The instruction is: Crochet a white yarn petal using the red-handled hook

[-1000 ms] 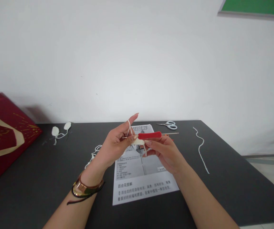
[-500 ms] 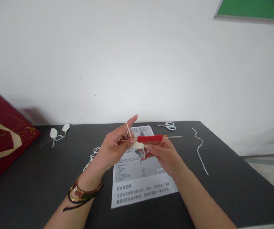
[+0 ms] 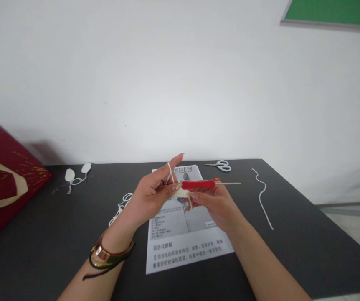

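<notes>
My left hand [image 3: 150, 194] is raised over the dark table [image 3: 48, 234], index finger stretched up with white yarn [image 3: 169, 170] looped over it, thumb and other fingers pinching a small cream crocheted piece [image 3: 183, 193]. My right hand [image 3: 216, 202] grips a crochet hook with a red handle [image 3: 199, 184], held level with its metal tip pointing left into the piece. The two hands touch above a printed instruction sheet [image 3: 186, 246]. More yarn [image 3: 120, 207] trails down to the table behind my left wrist.
Small scissors [image 3: 222, 165] lie at the table's far edge. A loose white yarn strand [image 3: 263, 196] runs along the right side. Two small cream crocheted pieces [image 3: 77, 174] sit at the far left. A red bag [image 3: 1, 175] stands at the left edge.
The hook has slid slightly rightward and lower. My hands stay together in the same place, and the view has shifted a little.
</notes>
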Demonstrator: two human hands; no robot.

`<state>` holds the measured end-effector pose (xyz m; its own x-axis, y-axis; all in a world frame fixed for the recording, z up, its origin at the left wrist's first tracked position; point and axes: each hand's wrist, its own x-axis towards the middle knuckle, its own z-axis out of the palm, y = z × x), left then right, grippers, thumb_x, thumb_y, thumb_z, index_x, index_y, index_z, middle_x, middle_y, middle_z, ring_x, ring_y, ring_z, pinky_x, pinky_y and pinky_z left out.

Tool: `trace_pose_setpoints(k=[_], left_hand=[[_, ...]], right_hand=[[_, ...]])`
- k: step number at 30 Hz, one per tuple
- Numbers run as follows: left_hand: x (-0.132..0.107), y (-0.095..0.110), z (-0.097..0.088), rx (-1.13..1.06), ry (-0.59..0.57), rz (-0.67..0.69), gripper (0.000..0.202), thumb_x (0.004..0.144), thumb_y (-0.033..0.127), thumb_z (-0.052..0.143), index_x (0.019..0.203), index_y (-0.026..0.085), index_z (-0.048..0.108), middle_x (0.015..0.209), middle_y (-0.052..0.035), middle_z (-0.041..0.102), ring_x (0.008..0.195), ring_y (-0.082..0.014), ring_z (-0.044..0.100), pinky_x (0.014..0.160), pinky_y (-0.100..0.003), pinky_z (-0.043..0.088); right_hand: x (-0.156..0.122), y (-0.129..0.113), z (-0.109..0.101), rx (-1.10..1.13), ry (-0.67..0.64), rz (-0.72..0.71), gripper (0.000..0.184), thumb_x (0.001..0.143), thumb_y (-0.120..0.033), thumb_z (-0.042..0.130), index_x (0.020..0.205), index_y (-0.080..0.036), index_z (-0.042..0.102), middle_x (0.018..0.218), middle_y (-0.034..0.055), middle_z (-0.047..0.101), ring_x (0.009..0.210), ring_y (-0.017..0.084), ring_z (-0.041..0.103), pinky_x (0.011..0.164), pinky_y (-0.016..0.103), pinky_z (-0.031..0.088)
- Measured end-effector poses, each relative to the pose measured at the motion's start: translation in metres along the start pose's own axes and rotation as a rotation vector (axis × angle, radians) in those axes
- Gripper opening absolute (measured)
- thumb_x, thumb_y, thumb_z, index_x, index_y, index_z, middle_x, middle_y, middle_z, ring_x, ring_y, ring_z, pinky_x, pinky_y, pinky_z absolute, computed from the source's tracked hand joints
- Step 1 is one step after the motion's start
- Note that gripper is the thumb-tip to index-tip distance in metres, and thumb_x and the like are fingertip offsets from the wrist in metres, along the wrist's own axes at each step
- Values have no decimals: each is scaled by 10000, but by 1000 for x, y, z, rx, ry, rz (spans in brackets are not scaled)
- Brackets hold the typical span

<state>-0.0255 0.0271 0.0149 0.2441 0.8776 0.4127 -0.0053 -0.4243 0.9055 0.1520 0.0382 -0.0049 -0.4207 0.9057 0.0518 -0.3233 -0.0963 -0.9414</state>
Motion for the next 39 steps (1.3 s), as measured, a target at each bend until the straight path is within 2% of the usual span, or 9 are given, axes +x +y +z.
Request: trace_pose_setpoints(k=[5,13,20,31,39], left_hand=[[-1,0,0,10,-5,-2,513,840,188,580,1327,308,470,712,39,485,615,-89,408,591,-228,378],[-1,0,-1,6,-29,-4,493,846,199,571,1324,273,476,713,29,478,612,-107,389,588,-247,361],[-1,1,0,21,-56,-13,531,851,189,562,1352,308,435,708,37,454,597,-96,368,544,-232,341],[0,0,6,-277,-34,-123,517,828,189,603,1322,282,484,702,27,476,624,-105,411,596,-259,364],[1,2,10,-331,5,-141,512,826,172,595,1320,263,492,677,25,517,619,-105,461,598,-245,389]], right_hand=[[0,-1,1,7,-11,-1,199,657,-285,761,822,-176,741,719,30,711,606,128,621,560,266,503],[1,-2,3,-17,41,-2,170,642,-267,771,777,-168,739,675,27,702,574,130,612,549,275,503],[1,-3,3,-63,16,-3,167,657,-268,756,779,-155,736,645,18,678,547,126,596,548,284,490],[-1,-5,5,-80,47,-54,133,643,-242,750,744,-161,719,645,10,659,564,144,599,571,319,488],[0,-4,5,-133,39,-82,160,629,-255,772,764,-193,712,669,2,654,580,145,585,575,324,482]])
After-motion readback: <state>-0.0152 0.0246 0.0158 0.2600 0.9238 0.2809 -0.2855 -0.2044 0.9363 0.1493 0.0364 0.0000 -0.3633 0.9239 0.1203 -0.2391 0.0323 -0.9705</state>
